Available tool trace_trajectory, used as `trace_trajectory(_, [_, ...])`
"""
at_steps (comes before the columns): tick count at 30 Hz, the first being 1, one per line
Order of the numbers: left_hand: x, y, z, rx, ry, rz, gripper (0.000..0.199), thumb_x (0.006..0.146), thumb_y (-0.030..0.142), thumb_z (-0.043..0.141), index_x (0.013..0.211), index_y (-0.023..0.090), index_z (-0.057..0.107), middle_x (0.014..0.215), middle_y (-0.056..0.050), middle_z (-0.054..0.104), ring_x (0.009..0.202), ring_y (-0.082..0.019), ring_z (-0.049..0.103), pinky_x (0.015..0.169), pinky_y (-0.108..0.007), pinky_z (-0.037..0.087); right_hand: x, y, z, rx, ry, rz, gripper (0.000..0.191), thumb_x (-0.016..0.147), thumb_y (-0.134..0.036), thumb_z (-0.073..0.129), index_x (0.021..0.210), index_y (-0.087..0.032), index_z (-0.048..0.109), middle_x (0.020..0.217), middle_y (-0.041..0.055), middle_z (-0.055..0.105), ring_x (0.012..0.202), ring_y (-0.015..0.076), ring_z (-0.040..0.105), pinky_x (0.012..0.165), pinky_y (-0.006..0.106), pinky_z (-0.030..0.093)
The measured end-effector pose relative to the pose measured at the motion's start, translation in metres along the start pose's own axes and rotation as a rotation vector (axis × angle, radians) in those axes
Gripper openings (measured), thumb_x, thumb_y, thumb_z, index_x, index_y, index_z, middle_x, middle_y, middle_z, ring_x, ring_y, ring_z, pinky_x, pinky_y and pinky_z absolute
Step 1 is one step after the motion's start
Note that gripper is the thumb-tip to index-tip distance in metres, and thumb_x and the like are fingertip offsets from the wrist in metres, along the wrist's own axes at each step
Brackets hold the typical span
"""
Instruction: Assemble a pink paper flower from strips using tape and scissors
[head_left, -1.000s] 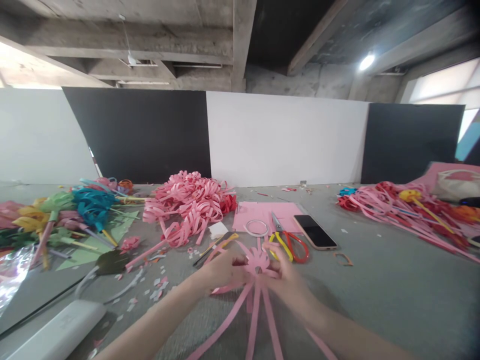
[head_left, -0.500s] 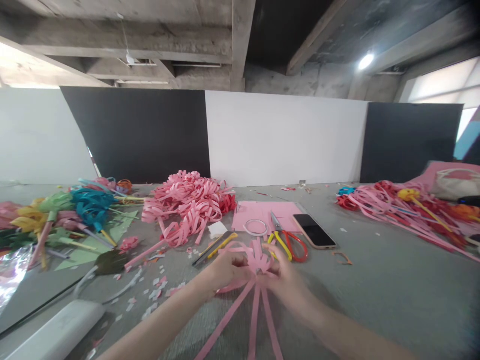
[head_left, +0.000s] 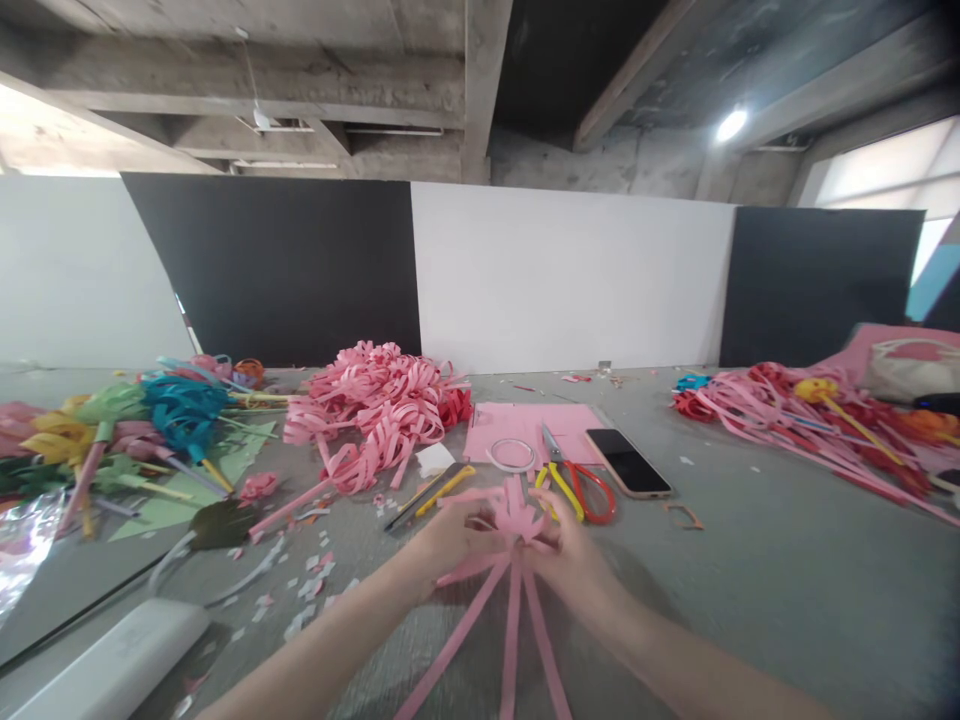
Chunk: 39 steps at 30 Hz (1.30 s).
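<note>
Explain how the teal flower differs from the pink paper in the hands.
The teal flower lies untouched, while the pink paper is held by the left hand and right hand. The teal flower bunches into curled loops; the pink paper has long, trailing strips. The teal flower shows a yellow stem; the pink paper shows none that color. Both are made of narrow strips.

Pink strips [head_left: 511, 640], ends presumably below frame

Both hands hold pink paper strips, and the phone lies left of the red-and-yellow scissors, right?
Not quite: the head view shows the phone to the right of the red-and-yellow scissors. The left hand and right hand do hold pink paper strips.
</note>
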<state>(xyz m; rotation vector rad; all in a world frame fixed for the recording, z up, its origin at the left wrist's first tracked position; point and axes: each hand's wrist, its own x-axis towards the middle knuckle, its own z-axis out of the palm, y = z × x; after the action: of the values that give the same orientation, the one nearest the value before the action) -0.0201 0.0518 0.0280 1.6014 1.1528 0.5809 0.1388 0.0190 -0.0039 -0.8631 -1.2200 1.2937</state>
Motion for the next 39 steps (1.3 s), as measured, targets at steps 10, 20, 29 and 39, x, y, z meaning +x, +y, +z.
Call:
trace_trajectory(10, [0.000, 0.001, 0.008, -0.308, 0.209, 0.009, 0.036, 0.050, 0.025, 0.071, 0.079, 0.013, 0.053, 0.061, 0.003, 0.055, 0.058, -0.012, 0.054, 0.054, -0.023, 0.037, 0.002, -0.006, 0.003, -0.161, 0.041, 0.054, 0.066, 0.059, -0.019, 0.066, 0.116, -0.021, 0.033, 0.086, 0.0024, 0.065, 0.082, 0.0207, 0.062, 0.077, 0.036, 0.045])
trace_trajectory(20, [0.002, -0.002, 0.011, -0.391, 0.230, 0.023, 0.045, 0.050, 0.018, 0.070, 0.090, 0.014, 0.049, 0.065, 0.001, 0.060, 0.062, -0.014, 0.059, 0.058, -0.024, 0.042, 0.005, -0.008, -0.002, -0.235, 0.093, -0.037, 0.055, 0.063, -0.025, 0.063, 0.111, -0.020, 0.036, 0.068, -0.0026, 0.063, 0.069, 0.0183, 0.061, 0.071, 0.034, 0.044])
trace_trajectory(29, [0.000, -0.002, 0.011, -0.329, 0.246, -0.011, 0.044, 0.052, 0.020, 0.069, 0.090, 0.014, 0.048, 0.062, 0.001, 0.058, 0.056, -0.015, 0.059, 0.052, -0.024, 0.042, 0.002, -0.006, 0.002, -0.193, 0.108, 0.013, 0.050, 0.062, -0.024, 0.063, 0.106, -0.021, 0.039, 0.061, -0.0071, 0.054, 0.058, 0.0138, 0.056, 0.060, 0.027, 0.043])
trace_trajectory(39, [0.003, -0.008, 0.013, -0.376, 0.214, 0.086, 0.050, 0.053, 0.014, 0.066, 0.099, 0.016, 0.046, 0.064, 0.001, 0.060, 0.059, -0.014, 0.059, 0.057, -0.024, 0.043, 0.003, -0.009, 0.000, -0.136, 0.088, 0.050, 0.051, 0.061, -0.024, 0.064, 0.106, -0.022, 0.039, 0.059, -0.0079, 0.052, 0.055, 0.0123, 0.055, 0.055, 0.024, 0.044])
